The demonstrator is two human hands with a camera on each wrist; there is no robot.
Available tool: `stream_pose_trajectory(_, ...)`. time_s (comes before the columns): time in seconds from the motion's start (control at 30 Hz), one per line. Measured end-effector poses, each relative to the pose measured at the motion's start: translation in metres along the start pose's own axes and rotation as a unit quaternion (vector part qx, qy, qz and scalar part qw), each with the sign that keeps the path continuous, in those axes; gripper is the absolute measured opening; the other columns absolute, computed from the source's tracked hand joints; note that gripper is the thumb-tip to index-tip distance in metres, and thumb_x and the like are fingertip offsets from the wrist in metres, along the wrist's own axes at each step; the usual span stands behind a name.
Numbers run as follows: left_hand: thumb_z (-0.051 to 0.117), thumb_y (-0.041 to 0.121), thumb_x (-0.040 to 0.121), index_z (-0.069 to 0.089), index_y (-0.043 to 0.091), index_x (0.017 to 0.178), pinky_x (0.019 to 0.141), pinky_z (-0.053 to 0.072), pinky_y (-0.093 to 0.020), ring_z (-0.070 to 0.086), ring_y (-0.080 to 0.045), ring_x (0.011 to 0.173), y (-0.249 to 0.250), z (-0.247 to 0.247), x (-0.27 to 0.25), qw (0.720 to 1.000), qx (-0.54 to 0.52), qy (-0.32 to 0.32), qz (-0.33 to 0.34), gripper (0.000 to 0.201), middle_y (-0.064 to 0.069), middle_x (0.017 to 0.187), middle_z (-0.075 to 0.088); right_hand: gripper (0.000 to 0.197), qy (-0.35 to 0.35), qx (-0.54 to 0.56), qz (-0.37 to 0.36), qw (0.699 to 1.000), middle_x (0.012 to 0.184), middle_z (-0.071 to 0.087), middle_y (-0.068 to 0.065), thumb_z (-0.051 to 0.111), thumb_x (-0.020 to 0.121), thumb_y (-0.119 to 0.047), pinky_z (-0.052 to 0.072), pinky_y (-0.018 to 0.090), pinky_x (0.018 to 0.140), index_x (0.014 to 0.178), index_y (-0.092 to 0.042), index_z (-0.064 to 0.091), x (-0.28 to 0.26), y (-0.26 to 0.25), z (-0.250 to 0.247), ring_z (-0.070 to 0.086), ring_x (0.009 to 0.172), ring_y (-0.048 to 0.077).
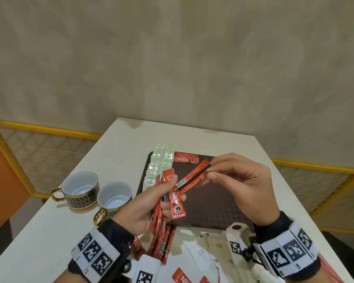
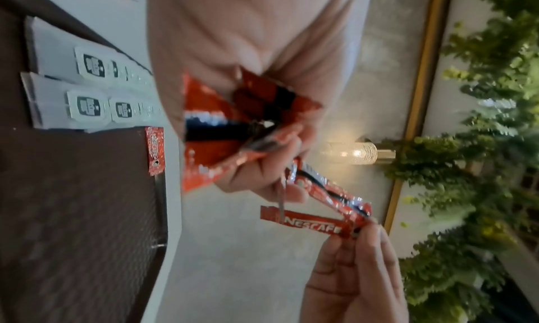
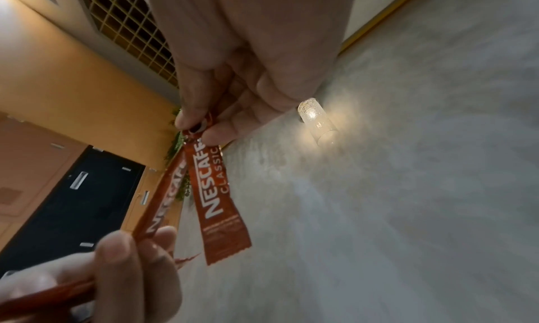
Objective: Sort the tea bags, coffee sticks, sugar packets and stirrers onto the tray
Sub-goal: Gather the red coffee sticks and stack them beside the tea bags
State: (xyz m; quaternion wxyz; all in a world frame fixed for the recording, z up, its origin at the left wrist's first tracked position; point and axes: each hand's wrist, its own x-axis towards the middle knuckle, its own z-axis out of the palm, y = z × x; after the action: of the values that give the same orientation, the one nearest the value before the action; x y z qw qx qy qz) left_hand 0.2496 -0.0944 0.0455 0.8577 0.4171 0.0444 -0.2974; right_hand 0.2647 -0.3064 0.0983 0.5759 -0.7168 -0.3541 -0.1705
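Above the brown tray (image 1: 213,211), the right hand (image 1: 241,180) pinches the end of two red coffee sticks (image 1: 194,176) between thumb and fingers (image 1: 213,176), while the left hand (image 1: 149,205) grips a fanned bundle (image 1: 164,203). The sachets look light, thin, crinkly and slick; holding the flat sealed end seems safest.

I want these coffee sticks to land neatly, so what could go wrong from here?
1. The right hand pinches two coffee sticks by one end only, so one might slip out over the tray.
2. The left hand holds a loose fanned bundle; pulling sticks free could drag others out.
3. The cups stand close beside the left wrist, so a sweep could knock them.
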Motion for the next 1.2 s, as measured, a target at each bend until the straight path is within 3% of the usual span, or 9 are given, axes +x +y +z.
stream_pose_trajectory(0.1,0.074,0.028,0.081,0.051,0.005,0.123,0.04,0.041,-0.016,0.043,-0.004,0.041,0.006,-0.001,-0.002,0.995,-0.063,-0.067,-0.036,0.053,-0.012,0.081,0.057,0.01,-0.017,-0.007,0.001,1.0,0.087,0.072,-0.005,0.075,0.077,-0.013,0.055,0.022,0.072,0.087,-0.013,0.075,0.0,-0.003,-0.011,0.069,0.081,0.016)
stream_pose_trajectory(0.17,0.069,0.024,0.085,0.05,0.005,0.121,0.04,0.042,-0.015,0.043,-0.004,0.041,0.011,0.001,-0.004,0.996,-0.06,-0.068,-0.027,0.045,-0.012,0.081,0.059,0.008,-0.016,-0.018,0.006,1.0,0.084,0.072,-0.004,0.077,0.076,-0.007,0.055,0.022,0.071,0.082,-0.012,0.075,0.0,-0.002,-0.016,0.069,0.079,0.016)
stream_pose_trajectory(0.3,0.071,0.018,0.084,0.053,0.004,0.108,0.04,0.043,-0.016,0.042,-0.003,0.042,0.015,-0.001,0.0,0.999,0.004,0.004,0.034,0.033,-0.009,0.081,0.06,0.011,0.092,0.002,0.038,0.995,0.076,0.067,0.006,0.067,0.079,0.008,0.053,0.019,0.062,0.078,-0.003,0.07,-0.004,0.002,-0.025,0.064,0.07,0.014)
stream_pose_trajectory(0.4,0.064,0.013,0.09,0.055,0.004,0.095,0.041,0.042,-0.016,0.04,-0.005,0.044,0.011,0.001,0.002,0.991,0.086,0.068,0.076,0.014,0.0,0.058,0.053,0.003,0.16,0.023,0.079,0.984,0.07,0.065,0.004,0.066,0.081,-0.007,0.046,0.021,0.05,0.08,-0.004,0.068,-0.006,0.003,-0.029,0.055,0.054,0.014)
stream_pose_trajectory(0.5,0.062,0.01,0.092,0.056,0.009,0.09,0.048,0.043,-0.019,0.041,-0.009,0.046,0.004,0.007,0.005,0.971,0.161,0.13,0.121,0.007,0.002,0.051,0.044,0.004,0.174,0.067,0.136,0.973,0.067,0.064,0.009,0.066,0.079,-0.011,0.045,0.021,0.044,0.081,-0.008,0.069,-0.007,0.001,-0.025,0.051,0.048,0.016)
stream_pose_trajectory(0.67,0.065,0.004,0.09,0.054,0.009,0.087,0.052,0.042,-0.021,0.043,-0.01,0.046,-0.003,0.013,0.009,0.936,0.222,0.196,0.189,0.011,0.003,0.054,0.047,0.015,0.119,0.184,0.232,0.948,0.078,0.069,0.015,0.07,0.073,-0.01,0.057,0.02,0.058,0.087,-0.004,0.067,-0.015,0.002,-0.011,0.07,0.065,0.021)
stream_pose_trajectory(0.97,0.062,-0.003,0.089,0.053,0.009,0.085,0.053,0.043,-0.02,0.048,-0.008,0.049,0.002,0.015,0.003,0.932,0.259,0.144,0.208,0.015,0.003,0.057,0.052,0.004,0.121,0.153,0.322,0.927,0.095,0.073,0.006,0.063,0.088,-0.007,0.057,0.025,0.07,0.09,-0.004,0.065,-0.018,0.025,0.009,0.07,0.09,0.015)
stream_pose_trajectory(1.1,0.064,0.015,0.091,0.057,0.009,0.092,0.057,0.045,-0.022,0.049,-0.008,0.053,0.001,0.013,0.002,0.934,0.264,0.119,0.211,0.01,0.002,0.062,0.054,0.002,0.128,0.202,0.353,0.904,0.087,0.071,0.01,0.063,0.087,-0.003,0.057,0.021,0.067,0.086,-0.002,0.063,-0.02,0.032,0.016,0.07,0.084,0.015)
stream_pose_trajectory(1.2,0.058,0.029,0.093,0.063,0.008,0.105,0.058,0.043,-0.022,0.044,-0.009,0.052,0.0,0.012,0.001,0.945,0.246,0.094,0.192,0.024,0.001,0.059,0.048,0.003,0.154,0.221,0.36,0.893,0.088,0.07,0.014,0.064,0.086,-0.001,0.057,0.021,0.066,0.083,-0.002,0.063,-0.021,0.036,0.017,0.07,0.084,0.017)
